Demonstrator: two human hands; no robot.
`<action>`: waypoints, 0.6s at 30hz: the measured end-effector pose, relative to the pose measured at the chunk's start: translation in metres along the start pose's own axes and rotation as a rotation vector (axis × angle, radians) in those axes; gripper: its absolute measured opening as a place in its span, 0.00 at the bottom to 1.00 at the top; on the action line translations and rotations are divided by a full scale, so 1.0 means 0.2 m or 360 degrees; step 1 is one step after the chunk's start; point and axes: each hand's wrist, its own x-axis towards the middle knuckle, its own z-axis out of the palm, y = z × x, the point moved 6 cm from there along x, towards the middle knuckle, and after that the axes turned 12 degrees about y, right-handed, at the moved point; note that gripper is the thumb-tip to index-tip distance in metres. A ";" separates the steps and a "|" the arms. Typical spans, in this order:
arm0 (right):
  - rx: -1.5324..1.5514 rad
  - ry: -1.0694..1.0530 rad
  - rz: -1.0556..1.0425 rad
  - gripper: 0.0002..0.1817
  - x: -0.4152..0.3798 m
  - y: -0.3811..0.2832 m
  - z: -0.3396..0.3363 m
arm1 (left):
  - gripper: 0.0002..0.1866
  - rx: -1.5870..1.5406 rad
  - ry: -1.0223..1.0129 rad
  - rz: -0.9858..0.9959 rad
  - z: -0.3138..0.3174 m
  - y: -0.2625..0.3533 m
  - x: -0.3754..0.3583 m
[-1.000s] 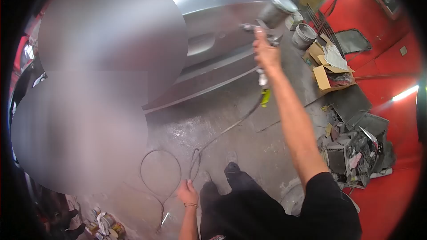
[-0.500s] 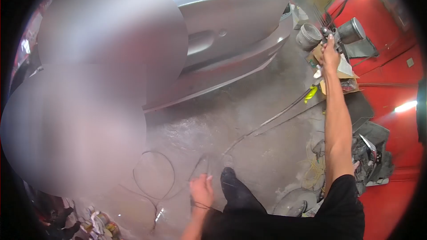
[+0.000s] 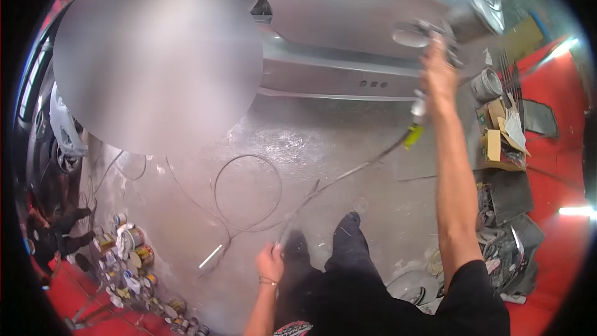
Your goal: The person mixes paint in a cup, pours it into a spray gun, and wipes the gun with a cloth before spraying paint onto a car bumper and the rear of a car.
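Note:
My right hand [image 3: 440,73] is wrapped round the handle of a spray gun [image 3: 449,38], held out at arm's length in front of a silver car body [image 3: 336,9]. The gun's grey cup [image 3: 471,23] is smeared by motion. From the gun's base an air hose [image 3: 368,165], with a yellow-green tag [image 3: 412,137] near its top, runs down across the floor toward my left hand [image 3: 270,263]. Low by my legs, that hand is closed round the hose, its fingers curled.
On the right stand a grey bucket [image 3: 487,85], an open cardboard box [image 3: 501,140] and dark scrap parts [image 3: 507,255] along a red wall [image 3: 559,149]. Hose loops [image 3: 217,193] lie on the floor. Several cans [image 3: 142,255] gather lower left, near a person [image 3: 55,230]. A large blurred patch hides the upper left.
My right hand has swung left with the spray gun, from beside the bucket to in front of the car body. The view has turned right; my left hand stays low.

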 end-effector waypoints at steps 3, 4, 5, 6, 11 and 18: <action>-0.0089 -0.0220 -0.0268 0.29 -0.32 -0.18 0.44 | 0.14 -0.0170 0.0127 -0.0290 -0.15 -0.32 -0.09; -0.0017 -0.0294 -0.0308 0.32 -0.41 -0.20 0.58 | 0.14 -0.0209 0.0193 -0.0294 -0.17 -0.44 -0.13; 0.0080 -0.0379 -0.0343 0.35 -0.53 -0.23 0.68 | 0.15 -0.0249 0.0251 -0.0297 -0.19 -0.56 -0.15; 0.0503 -0.0506 -0.0349 0.32 -0.69 -0.39 0.66 | 0.15 -0.0349 0.0282 -0.0366 -0.20 -0.65 -0.15; 0.0599 -0.0707 -0.0272 0.35 -0.77 -0.20 0.75 | 0.14 -0.0362 0.0297 -0.0528 -0.19 -0.66 -0.17; 0.0463 -0.0341 -0.0136 0.29 -0.24 0.25 0.19 | 0.14 0.0034 -0.0023 -0.0092 0.15 -0.44 0.02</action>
